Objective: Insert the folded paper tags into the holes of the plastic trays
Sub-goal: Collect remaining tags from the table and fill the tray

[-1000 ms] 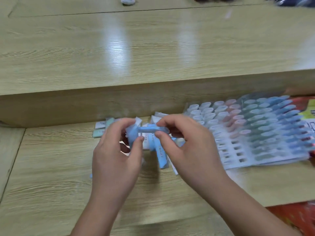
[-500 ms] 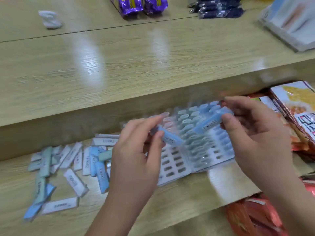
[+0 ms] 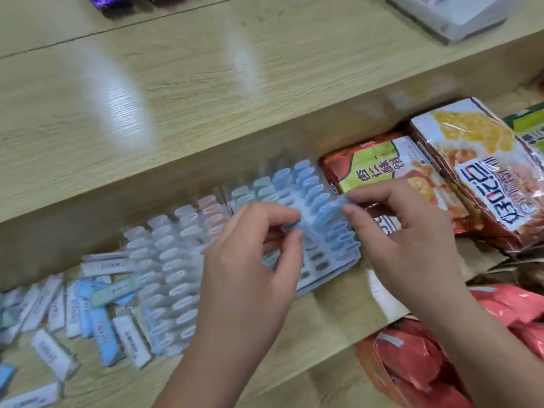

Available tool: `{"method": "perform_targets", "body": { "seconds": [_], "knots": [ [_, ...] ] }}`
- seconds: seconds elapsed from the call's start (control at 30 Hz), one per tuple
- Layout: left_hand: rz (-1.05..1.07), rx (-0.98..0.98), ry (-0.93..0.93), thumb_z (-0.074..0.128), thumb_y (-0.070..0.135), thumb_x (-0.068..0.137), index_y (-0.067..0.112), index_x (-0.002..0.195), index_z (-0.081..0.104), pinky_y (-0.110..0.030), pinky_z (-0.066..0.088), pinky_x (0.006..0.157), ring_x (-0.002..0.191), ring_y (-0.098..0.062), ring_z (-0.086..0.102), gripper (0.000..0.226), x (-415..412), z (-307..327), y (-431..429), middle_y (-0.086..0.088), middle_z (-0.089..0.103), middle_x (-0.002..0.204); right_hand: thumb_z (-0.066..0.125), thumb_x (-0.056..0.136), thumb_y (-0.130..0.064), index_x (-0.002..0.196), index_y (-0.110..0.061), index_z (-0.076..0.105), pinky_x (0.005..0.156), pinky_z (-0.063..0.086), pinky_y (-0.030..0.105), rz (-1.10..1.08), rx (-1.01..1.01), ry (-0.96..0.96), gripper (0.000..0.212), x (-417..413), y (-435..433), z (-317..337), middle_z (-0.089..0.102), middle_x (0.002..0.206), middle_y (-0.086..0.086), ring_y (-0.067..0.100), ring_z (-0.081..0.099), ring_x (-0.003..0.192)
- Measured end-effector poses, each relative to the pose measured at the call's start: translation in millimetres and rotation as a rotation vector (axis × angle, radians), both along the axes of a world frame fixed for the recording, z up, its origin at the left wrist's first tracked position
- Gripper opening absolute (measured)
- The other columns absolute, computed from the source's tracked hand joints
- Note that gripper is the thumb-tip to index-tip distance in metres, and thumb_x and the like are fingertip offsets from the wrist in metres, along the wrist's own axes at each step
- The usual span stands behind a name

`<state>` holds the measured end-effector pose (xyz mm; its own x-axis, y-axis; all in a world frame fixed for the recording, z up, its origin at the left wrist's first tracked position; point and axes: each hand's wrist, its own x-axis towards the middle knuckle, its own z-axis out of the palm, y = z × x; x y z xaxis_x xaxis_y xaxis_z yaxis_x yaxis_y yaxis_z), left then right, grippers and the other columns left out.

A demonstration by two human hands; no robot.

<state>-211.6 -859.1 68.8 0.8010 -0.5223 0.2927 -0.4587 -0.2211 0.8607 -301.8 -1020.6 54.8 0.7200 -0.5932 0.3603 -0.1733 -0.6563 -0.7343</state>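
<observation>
A clear plastic tray (image 3: 176, 278) with rows of holes lies on the lower wooden shelf, most holes filled with white, pink and blue folded tags. My left hand (image 3: 250, 260) pinches a blue folded tag (image 3: 294, 226) over the tray's right part. My right hand (image 3: 409, 240) pinches another blue folded tag (image 3: 334, 210) just above the blue rows near the tray's right edge. Loose folded tags (image 3: 73, 313) in white, blue and green lie in a heap left of the tray. The image is blurred by motion.
Snack packets (image 3: 477, 172) lie right of the tray, and red packets (image 3: 426, 363) sit at the lower right. A raised wooden shelf (image 3: 206, 98) runs behind the tray. A white box (image 3: 453, 16) and purple wrappers (image 3: 117, 2) sit at the back.
The view has swung right and down. Both hands have moved over the tray's blue rows, each still pinching a blue tag, and they are now closer together.
</observation>
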Motion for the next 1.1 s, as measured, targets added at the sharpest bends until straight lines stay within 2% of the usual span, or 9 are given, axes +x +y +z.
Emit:
{"method": "perform_targets", "body": {
  "seconds": [0.13, 0.27, 0.4, 0.57, 0.7, 0.8, 0.97, 1.1],
  "knots": [
    [0.02, 0.054, -0.115, 0.068, 0.018, 0.086, 0.033, 0.096, 0.06, -0.028, 0.056, 0.077, 0.092, -0.002, 0.067, 0.02, -3.3, -2.9, -6.8, 0.017, 0.065, 0.096, 0.072, 0.087, -0.018, 0.095, -0.027, 0.067, 0.075, 0.049, 0.018, 0.028, 0.039, -0.041, 0.013, 14.8, -5.3, -1.2, 0.066, 0.091, -0.02, 0.003, 0.063, 0.084],
    [0.1, 0.073, -0.208, 0.068, 0.017, 0.089, 0.024, 0.094, 0.063, -0.021, 0.05, 0.077, 0.092, 0.001, 0.063, 0.011, 8.4, -3.8, -15.2, 0.018, 0.064, 0.092, 0.072, 0.087, -0.02, 0.095, -0.022, 0.069, 0.074, 0.052, 0.025, 0.098, 0.004, -0.056, 0.008, 45.2, -10.9, -1.3, 0.068, 0.087, -0.016, 0.004, 0.065, 0.082],
    [0.131, 0.102, -0.195, 0.07, 0.008, 0.089, 0.017, 0.088, 0.065, -0.024, 0.05, 0.074, 0.086, -0.004, 0.063, 0.01, 27.1, -6.6, -28.9, 0.013, 0.065, 0.086, 0.072, 0.086, -0.018, 0.093, -0.02, 0.07, 0.07, 0.051, 0.024, 0.169, -0.023, -0.013, 0.007, 71.7, -21.9, -3.0, 0.068, 0.083, -0.016, 0.0, 0.062, 0.075],
    [0.084, 0.17, -0.157, 0.07, 0.006, 0.089, 0.015, 0.085, 0.067, -0.035, 0.052, 0.068, 0.079, -0.01, 0.063, 0.01, 38.5, -16.7, -35.7, 0.007, 0.067, 0.082, 0.071, 0.086, -0.021, 0.093, -0.022, 0.07, 0.07, 0.051, 0.035, 0.248, -0.079, 0.097, 0.008, 82.8, -29.8, -9.6, 0.067, 0.079, -0.014, 0.006, 0.06, 0.074],
    [0.09, 0.173, -0.177, 0.071, 0.003, 0.088, 0.01, 0.083, 0.069, -0.039, 0.053, 0.066, 0.078, -0.014, 0.065, 0.009, 38.5, -22.8, -37.9, 0.003, 0.069, 0.083, 0.072, 0.085, -0.021, 0.09, -0.021, 0.071, 0.068, 0.041, 0.022, 0.235, -0.128, 0.078, 0.006, 83.1, -32.8, -12.7, 0.058, 0.076, -0.019, 0.003, 0.051, 0.075],
    [0.081, 0.223, -0.217, 0.072, 0.004, 0.088, 0.011, 0.083, 0.07, -0.04, 0.052, 0.069, 0.082, -0.018, 0.064, 0.009, 39.7, -25.2, -39.3, 0.004, 0.07, 0.084, 0.072, 0.084, -0.021, 0.09, -0.022, 0.071, 0.068, 0.038, 0.019, 0.262, -0.161, 0.104, 0.006, 82.6, -33.8, -13.2, 0.061, 0.077, -0.014, 0.003, 0.051, 0.077],
    [0.057, 0.282, -0.275, 0.071, 0.003, 0.086, 0.01, 0.082, 0.069, -0.033, 0.045, 0.072, 0.082, -0.022, 0.063, 0.009, 41.4, -23.8, -42.1, 0.001, 0.069, 0.082, 0.071, 0.086, -0.019, 0.093, -0.018, 0.073, 0.069, 0.047, 0.032, 0.348, -0.277, 0.149, 0.008, 83.6, -40.8, -7.1, 0.067, 0.082, -0.001, 0.016, 0.059, 0.086],
    [0.036, 0.237, -0.229, 0.069, 0.001, 0.088, 0.008, 0.082, 0.069, -0.041, 0.051, 0.07, 0.082, -0.023, 0.064, 0.009, 42.5, -24.9, -41.6, -0.001, 0.069, 0.084, 0.069, 0.086, -0.018, 0.096, -0.018, 0.075, 0.071, 0.05, 0.037, 0.371, -0.337, 0.178, 0.011, 84.0, -42.9, -5.4, 0.069, 0.087, 0.002, 0.02, 0.062, 0.09]
  ]
}}
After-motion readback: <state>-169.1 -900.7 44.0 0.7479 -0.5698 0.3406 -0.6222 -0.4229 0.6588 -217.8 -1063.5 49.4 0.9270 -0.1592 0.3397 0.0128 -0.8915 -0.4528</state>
